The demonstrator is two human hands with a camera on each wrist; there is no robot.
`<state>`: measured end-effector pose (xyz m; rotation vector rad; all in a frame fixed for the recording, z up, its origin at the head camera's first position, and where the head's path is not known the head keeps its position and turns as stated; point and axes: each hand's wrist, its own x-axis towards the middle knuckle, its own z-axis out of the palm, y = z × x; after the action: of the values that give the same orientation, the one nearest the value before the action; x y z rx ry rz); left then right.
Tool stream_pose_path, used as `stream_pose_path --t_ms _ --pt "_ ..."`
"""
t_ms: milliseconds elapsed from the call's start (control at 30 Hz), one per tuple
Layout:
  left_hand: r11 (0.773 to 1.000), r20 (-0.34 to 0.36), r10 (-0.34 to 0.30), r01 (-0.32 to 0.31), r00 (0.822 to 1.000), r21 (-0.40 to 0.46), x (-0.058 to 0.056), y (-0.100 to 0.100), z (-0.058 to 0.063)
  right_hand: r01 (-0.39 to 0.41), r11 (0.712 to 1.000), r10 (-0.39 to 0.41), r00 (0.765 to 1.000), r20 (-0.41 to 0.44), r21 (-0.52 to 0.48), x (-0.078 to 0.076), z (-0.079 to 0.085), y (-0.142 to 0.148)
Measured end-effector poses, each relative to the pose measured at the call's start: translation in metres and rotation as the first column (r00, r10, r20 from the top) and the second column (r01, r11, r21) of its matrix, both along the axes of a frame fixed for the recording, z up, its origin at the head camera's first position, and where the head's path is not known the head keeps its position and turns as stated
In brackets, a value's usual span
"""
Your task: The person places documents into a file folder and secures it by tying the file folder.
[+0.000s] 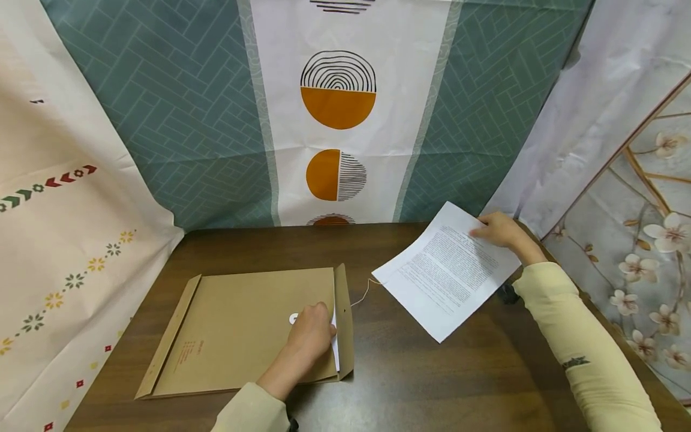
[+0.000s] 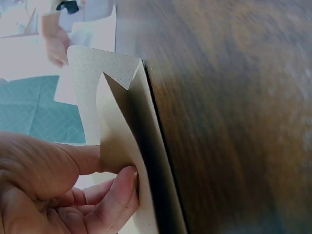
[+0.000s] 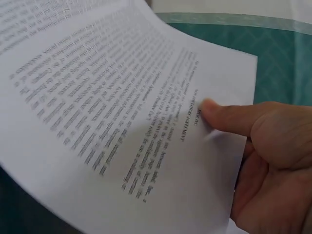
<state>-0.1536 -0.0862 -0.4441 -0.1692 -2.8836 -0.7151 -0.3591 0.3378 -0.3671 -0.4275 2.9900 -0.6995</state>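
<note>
A brown paper document envelope (image 1: 243,324) lies on the table at the left, its flap (image 1: 344,336) folded out to the right. My left hand (image 1: 312,330) pinches the envelope's upper layer at the mouth, thumb on one side and fingers on the other. In the left wrist view the folded side of the envelope (image 2: 117,117) gapes in a V. White paper (image 1: 336,342) shows in the opening. Over the table's right side, my right hand (image 1: 499,231) grips a printed sheet (image 1: 448,270) at its edge, thumb on the text side in the right wrist view.
A thin string (image 1: 364,295) runs from the flap toward the sheet's corner. A white round button (image 1: 293,318) sits on the envelope beside the left hand. Behind the dark wooden table (image 1: 421,384) hangs a patterned cloth (image 1: 216,120); more cloths hang at both sides.
</note>
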Motion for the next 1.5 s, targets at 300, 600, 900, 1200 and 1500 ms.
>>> stream_pose_path --t_ms 300,600,900,1200,1500 --pt "1.000 -0.014 -0.007 0.007 1.000 0.000 0.000 0.002 0.002 0.082 0.994 -0.093 0.978 -0.189 -0.068 0.013 0.034 0.024" --pt "1.000 0.006 -0.008 0.008 1.000 0.001 -0.001 0.003 0.003 0.166 0.980 -0.188 0.952 -0.240 -0.109 0.035 0.063 0.042" --pt "1.000 0.014 -0.010 0.010 1.000 0.008 -0.001 0.003 0.004 0.188 0.967 -0.231 0.930 -0.286 -0.171 0.051 0.084 0.049" --pt "1.000 0.014 -0.014 0.014 1.000 -0.002 -0.002 0.003 0.003 0.200 0.931 -0.245 0.963 -0.116 -0.305 0.063 0.095 0.045" --pt "1.000 0.053 -0.020 0.019 0.998 0.018 -0.003 -0.001 0.003 0.194 0.877 -0.232 0.972 -0.035 -0.440 0.074 0.103 0.039"
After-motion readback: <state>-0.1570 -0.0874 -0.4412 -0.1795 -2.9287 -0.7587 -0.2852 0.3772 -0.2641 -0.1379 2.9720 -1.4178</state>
